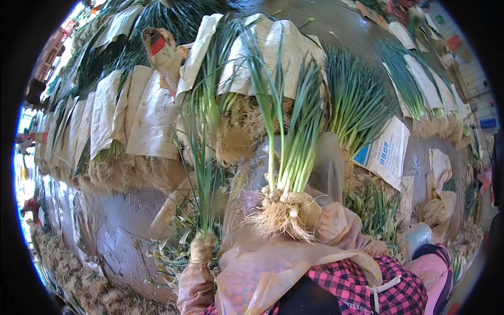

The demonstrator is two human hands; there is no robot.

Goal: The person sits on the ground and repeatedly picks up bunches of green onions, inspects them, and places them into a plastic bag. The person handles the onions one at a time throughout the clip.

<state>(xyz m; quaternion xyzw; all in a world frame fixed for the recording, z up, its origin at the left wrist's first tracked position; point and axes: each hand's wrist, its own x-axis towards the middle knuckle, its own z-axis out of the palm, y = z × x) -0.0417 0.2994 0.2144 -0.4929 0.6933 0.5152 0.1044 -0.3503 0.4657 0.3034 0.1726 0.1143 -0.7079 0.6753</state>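
My right hand (309,208) is closed around the base of a bunch of green onions (297,169). Its leaves point up and away from me, while pale, tangled roots (283,220) hang below the fingers. A stalk or two on the bunch's left side stands apart from the rest. Lower and to the left, my left hand (202,246) is blurred and closed on a thinner tuft of green onion leaves (202,177); the lower ends of this tuft are hidden in the hand. A clear plastic apron (271,264) covers my lap beneath the bunch.
Bundles under white woven sacking (153,122) line the left, roots towards me. More sacking-covered onions (271,59) lie ahead, with a loose onion pile (354,98) to their right. Discarded leaves (374,212) litter the wet floor (130,220). A printed sack (384,153) lies at right.
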